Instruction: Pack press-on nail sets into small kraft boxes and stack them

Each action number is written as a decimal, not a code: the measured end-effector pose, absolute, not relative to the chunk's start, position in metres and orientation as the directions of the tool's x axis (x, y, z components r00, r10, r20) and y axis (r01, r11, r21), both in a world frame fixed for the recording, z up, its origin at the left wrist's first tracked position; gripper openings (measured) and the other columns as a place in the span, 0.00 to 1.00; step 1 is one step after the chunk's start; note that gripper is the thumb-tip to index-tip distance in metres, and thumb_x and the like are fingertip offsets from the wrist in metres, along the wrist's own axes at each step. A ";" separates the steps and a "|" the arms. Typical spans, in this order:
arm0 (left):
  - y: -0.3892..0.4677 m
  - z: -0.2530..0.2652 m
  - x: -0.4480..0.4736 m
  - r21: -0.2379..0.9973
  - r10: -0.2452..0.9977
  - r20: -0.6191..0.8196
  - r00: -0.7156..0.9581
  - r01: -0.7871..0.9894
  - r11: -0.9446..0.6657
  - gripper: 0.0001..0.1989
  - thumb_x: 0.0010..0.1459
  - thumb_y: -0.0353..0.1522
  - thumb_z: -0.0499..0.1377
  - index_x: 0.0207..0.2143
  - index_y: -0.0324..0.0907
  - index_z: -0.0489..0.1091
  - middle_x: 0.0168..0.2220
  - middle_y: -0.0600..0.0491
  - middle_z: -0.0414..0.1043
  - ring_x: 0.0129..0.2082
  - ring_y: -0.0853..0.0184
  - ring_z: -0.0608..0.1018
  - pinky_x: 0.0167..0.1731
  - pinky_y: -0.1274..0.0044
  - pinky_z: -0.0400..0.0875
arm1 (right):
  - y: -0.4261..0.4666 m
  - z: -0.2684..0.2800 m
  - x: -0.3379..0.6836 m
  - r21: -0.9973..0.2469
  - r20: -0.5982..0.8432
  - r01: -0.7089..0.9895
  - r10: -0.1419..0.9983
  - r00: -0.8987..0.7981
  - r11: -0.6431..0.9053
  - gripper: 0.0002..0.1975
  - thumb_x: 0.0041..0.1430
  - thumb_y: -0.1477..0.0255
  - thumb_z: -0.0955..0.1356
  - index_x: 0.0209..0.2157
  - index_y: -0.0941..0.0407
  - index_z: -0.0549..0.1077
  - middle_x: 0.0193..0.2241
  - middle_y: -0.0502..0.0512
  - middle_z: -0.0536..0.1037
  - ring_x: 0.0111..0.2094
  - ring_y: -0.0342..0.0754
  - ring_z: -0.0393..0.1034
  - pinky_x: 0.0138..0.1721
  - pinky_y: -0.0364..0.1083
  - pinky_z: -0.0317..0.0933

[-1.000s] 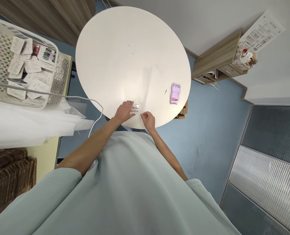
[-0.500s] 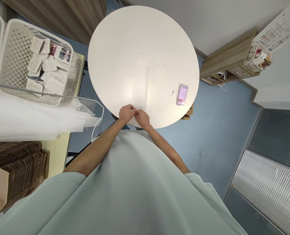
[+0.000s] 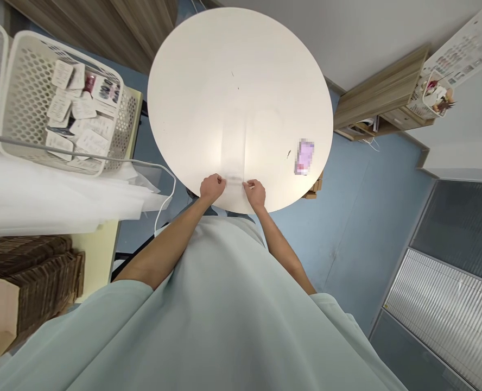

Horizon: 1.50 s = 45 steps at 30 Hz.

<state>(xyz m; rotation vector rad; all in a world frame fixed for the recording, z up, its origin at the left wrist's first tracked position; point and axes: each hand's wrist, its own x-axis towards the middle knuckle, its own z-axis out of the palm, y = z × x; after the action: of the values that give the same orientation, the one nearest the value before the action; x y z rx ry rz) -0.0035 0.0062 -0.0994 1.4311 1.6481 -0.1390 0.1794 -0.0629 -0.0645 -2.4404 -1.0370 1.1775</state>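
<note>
A long, thin translucent plastic sheet (image 3: pixel 233 149) lies flat near the front of the round white table (image 3: pixel 192 70); whether it is a single layer or a bag I cannot tell. At the sheet's near left corner, my left hand (image 3: pixel 212 188) is closed in a pinch on its edge. My right hand (image 3: pixel 255 194) pinches the near right edge, with thumb and forefinger together. Between the two hands the near end of the sheet shows a crease running across.
A blurred-out purple rectangular item (image 3: pixel 304 157) lies on the table's right side. To the left, a white basket (image 3: pixel 25 81) of cards, a stack of white sheets (image 3: pixel 54 195) and folded brown cardboard (image 3: pixel 45 277) stand on a side table. A white cable (image 3: pixel 173 187) hangs there.
My hands were together at the middle of the sheet's near end. The right hand has moved right to the sheet's edge, while the left stays about where it was.
</note>
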 end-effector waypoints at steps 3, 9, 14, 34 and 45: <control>0.007 -0.104 -0.001 0.444 0.735 -0.675 0.072 0.835 0.325 0.13 0.62 0.43 0.61 0.42 0.47 0.80 0.43 0.43 0.85 0.48 0.45 0.83 0.48 0.55 0.80 | -0.060 -0.071 0.185 -0.498 -0.625 0.432 0.656 0.423 -0.752 0.14 0.69 0.58 0.73 0.48 0.54 0.80 0.49 0.60 0.86 0.53 0.56 0.80 0.56 0.53 0.71; 0.007 -0.109 0.000 0.426 0.733 -0.680 0.035 0.832 0.355 0.14 0.62 0.45 0.61 0.42 0.47 0.80 0.43 0.40 0.84 0.50 0.41 0.82 0.47 0.52 0.79 | -0.053 -0.081 0.175 -0.531 -0.657 0.387 0.655 0.373 -0.754 0.14 0.66 0.58 0.74 0.44 0.54 0.81 0.48 0.61 0.87 0.52 0.57 0.82 0.52 0.51 0.73; 0.003 -0.105 0.005 0.437 0.758 -0.652 0.002 0.819 0.373 0.19 0.64 0.44 0.58 0.51 0.45 0.78 0.45 0.36 0.83 0.51 0.37 0.81 0.47 0.49 0.78 | -0.051 -0.084 0.168 -0.518 -0.675 0.391 0.644 0.361 -0.761 0.13 0.67 0.58 0.73 0.41 0.53 0.80 0.45 0.59 0.86 0.48 0.55 0.82 0.50 0.51 0.74; -0.022 -0.077 -0.001 0.626 0.606 -0.321 0.727 0.644 -0.440 0.43 0.63 0.35 0.59 0.78 0.35 0.56 0.81 0.36 0.46 0.82 0.45 0.48 0.78 0.51 0.42 | -0.051 -0.094 0.175 -0.543 -0.701 0.330 0.633 0.329 -0.772 0.14 0.67 0.57 0.74 0.37 0.53 0.79 0.37 0.55 0.87 0.32 0.51 0.83 0.42 0.48 0.74; -0.017 -0.075 0.005 0.597 0.639 -0.408 0.651 0.720 -0.353 0.43 0.57 0.26 0.57 0.77 0.40 0.61 0.78 0.39 0.60 0.78 0.43 0.61 0.74 0.48 0.54 | -0.063 -0.065 0.194 -0.592 -0.528 0.619 0.829 0.187 -0.516 0.18 0.72 0.76 0.63 0.58 0.52 0.74 0.57 0.59 0.83 0.50 0.54 0.81 0.53 0.54 0.75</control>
<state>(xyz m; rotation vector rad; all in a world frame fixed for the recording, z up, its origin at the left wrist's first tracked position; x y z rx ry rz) 0.0052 -0.0170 -0.0746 2.0859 1.0528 -0.1320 0.1945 -0.0631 -0.0649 -2.2169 -1.3880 1.2375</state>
